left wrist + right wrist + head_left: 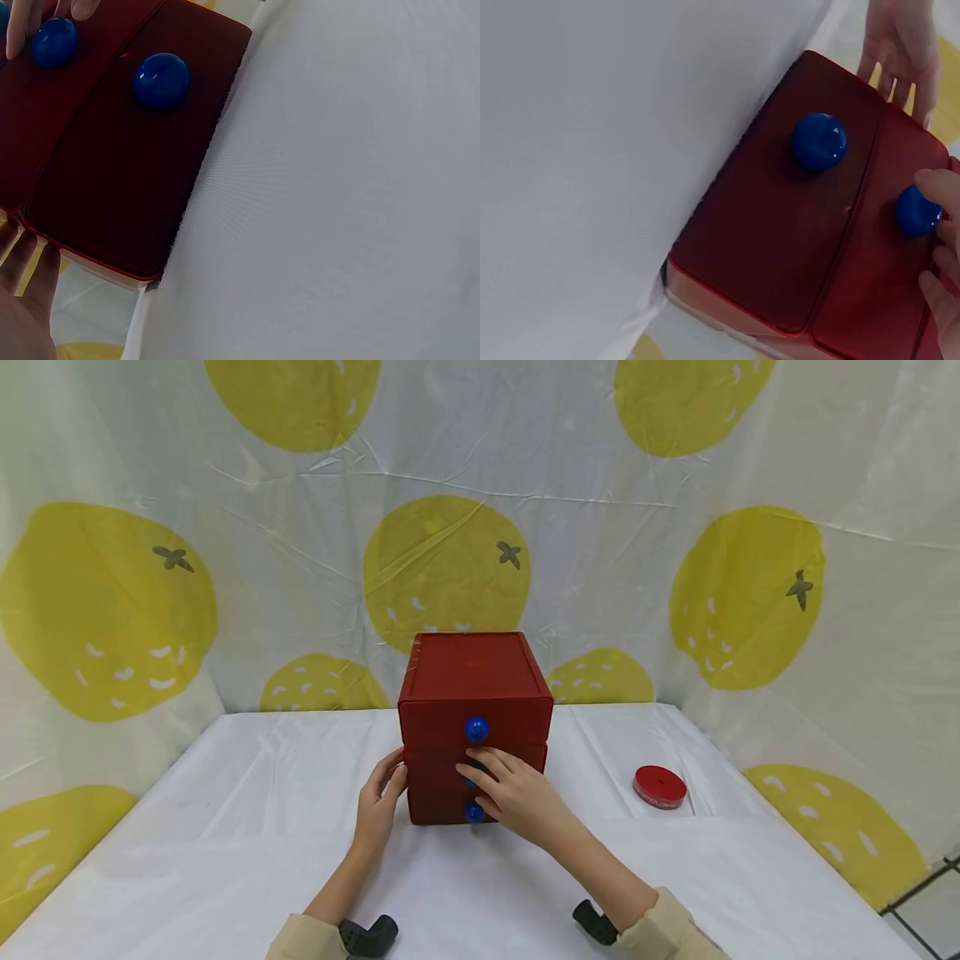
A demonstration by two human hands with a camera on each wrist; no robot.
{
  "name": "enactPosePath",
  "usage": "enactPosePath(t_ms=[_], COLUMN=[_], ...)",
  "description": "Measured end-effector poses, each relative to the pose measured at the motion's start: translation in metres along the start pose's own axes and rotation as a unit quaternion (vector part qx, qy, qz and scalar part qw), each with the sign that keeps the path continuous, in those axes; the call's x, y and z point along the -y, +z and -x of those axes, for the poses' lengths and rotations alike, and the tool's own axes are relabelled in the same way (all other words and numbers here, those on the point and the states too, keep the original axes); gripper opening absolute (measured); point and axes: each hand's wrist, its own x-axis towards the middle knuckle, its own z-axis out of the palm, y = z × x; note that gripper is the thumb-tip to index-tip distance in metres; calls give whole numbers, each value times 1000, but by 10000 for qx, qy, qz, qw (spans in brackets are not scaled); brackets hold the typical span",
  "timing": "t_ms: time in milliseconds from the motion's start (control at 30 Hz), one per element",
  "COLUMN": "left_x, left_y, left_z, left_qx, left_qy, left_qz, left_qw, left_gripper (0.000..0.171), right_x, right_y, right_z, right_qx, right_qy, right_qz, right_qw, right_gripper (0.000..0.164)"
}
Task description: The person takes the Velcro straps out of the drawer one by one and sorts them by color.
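Observation:
A dark red three-drawer box [472, 667] stands on the white-covered table, each drawer front bearing a round blue knob. My left hand [378, 802] is against the box's left side, its extended fingers lying along the side wall. At the front, my right hand [521, 793] pinches the middle knob [915, 211] with its fingertips, partly hiding it in the head view. The top knob [476, 729] shows just above those fingers, while the bottom knob [163, 81] is below them. All the drawer fronts look flush with the box.
A flat red roll of ribbon or tape [659, 787] lies to the right of the box. White cloth [262, 793] covers the table. Behind it hangs a pale curtain [577, 568] with yellow fruit prints. Black wrist devices [369, 937] show by both sleeves.

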Motion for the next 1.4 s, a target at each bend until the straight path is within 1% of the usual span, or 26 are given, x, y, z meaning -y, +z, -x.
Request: enactPosePath(t_ms=[167, 333, 500, 667, 1033, 1400], left_x=[-1, -2, -2, -3, -2, -1], left_y=[0, 0, 1, 0, 1, 1], left_z=[0, 0, 1, 1, 0, 0], left_qx=[4, 37, 32, 7, -28, -21], left_qy=[-42, -129, -101, -71, -28, -59], left_qz=[-33, -110, -86, -71, -25, -11], left_qw=[10000, 9998, 9999, 9999, 10000, 10000], left_gripper=[36, 36, 36, 36, 36, 36], right_x=[3, 6, 8, 8, 6, 6], right_y=[3, 8, 11, 11, 12, 12], right_z=[-2, -2, -2, -5, -6, -5], right_qx=[56, 85, 92, 40, 254, 221], right_qy=[-59, -65, 15, -9, -13, -40], right_qz=[75, -108, -91, 2, -3, -47], right_qw=[9999, 9999, 9999, 10000, 9997, 9997], right_gripper=[50, 45, 40, 37, 37, 37])
